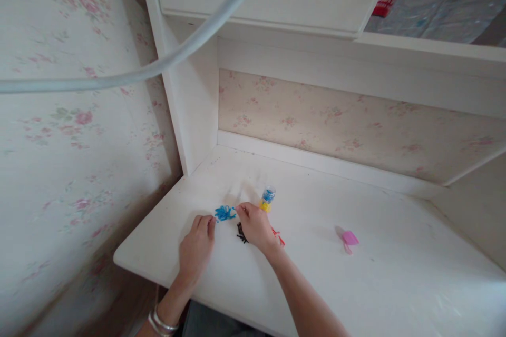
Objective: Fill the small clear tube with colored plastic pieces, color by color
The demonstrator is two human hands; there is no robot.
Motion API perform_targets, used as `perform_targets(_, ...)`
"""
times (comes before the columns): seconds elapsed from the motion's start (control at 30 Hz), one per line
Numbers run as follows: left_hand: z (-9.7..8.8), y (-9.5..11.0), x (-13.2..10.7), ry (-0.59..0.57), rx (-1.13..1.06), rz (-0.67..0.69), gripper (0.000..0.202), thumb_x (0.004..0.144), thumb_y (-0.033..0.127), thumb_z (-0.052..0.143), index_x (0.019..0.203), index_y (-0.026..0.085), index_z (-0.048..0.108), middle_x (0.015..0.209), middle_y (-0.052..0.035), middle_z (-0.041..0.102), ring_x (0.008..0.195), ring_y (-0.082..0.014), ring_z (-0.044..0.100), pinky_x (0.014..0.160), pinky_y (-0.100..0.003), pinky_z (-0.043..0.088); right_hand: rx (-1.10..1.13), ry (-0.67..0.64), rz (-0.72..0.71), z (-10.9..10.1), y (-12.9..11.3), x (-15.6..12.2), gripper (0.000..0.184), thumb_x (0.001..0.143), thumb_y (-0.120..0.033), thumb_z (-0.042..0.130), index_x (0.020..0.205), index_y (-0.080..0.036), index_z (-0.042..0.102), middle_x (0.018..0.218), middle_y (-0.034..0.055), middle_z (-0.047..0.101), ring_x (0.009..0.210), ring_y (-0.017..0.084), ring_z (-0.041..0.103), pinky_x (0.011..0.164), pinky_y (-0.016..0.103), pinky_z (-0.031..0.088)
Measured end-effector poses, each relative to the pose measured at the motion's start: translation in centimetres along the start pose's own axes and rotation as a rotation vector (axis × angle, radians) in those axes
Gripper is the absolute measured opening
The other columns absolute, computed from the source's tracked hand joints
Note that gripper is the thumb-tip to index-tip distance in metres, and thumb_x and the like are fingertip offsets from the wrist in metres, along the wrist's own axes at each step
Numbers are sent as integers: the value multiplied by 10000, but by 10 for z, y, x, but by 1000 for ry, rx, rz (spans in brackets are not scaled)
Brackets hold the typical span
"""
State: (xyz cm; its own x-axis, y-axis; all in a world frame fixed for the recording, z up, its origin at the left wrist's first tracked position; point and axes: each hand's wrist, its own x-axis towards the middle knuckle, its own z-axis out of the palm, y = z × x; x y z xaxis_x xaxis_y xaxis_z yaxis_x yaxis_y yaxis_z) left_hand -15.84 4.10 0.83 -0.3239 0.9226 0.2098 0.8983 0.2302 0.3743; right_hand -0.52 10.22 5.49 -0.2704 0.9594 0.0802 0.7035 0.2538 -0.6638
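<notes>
A small pile of blue elastic bands (225,213) lies on the white desk between my hands. My left hand (196,246) is at the pile's left edge, thumb and fingers pinched together; what they hold, if anything, is too small to make out. My right hand (256,225) reaches in from the right with its fingertips pinched at the pile's upper right, where a bit of blue shows. Black bands (241,234) are partly hidden under my right hand, and red bands (279,237) stick out beyond it. Behind that hand stands a small clear container (268,196) with blue and yellow in it.
A pink item with a loop (350,238) lies farther right on the white desk (316,284). A shelf unit (261,2) overhangs the back, and a pale cable (190,42) crosses close to the camera. Flowered wallpaper (79,168) covers the left wall.
</notes>
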Motion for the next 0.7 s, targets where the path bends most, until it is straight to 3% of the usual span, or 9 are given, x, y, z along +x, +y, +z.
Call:
perform_targets(0.13,0,0,0,1,-7,-5,281,960,331,335,1049,237,584,1056,-24,619,752,-124,621,561,-234,383,244,66,10,-9,2,-3,410,907,-439,382,797,-154,656,588,-24,553,542,97,476,498,188,305)
perform_targets(0.27,2,-2,0,11,-5,2,280,958,335,338,1044,235,585,1063,-22,620,769,-130,624,561,-226,383,323,127,14,-33,4,-8,424,888,-483,395,851,-154,661,567,-42,491,523,92,418,485,189,289)
perform_targets(0.43,2,-4,1,20,-27,13,281,959,341,334,1029,232,583,1065,-28,620,803,-137,624,571,-221,394,171,270,49,-79,21,0,428,879,-496,393,854,-167,666,568,-32,525,519,104,432,497,207,292)
perform_targets(0.57,2,-4,1,14,-36,5,289,961,345,325,1031,224,579,1077,-34,620,832,-144,626,596,-222,405,2,231,52,-104,37,12,390,868,-465,408,860,-180,674,569,-23,557,526,114,468,517,219,295)
perform_targets(0.7,4,-5,2,-3,-63,-11,290,963,341,320,1017,214,575,1068,-29,620,844,-139,624,622,-222,415,-69,153,97,-111,43,22,386,872,-431,396,792,-168,666,617,-1,606,546,113,502,521,218,299)
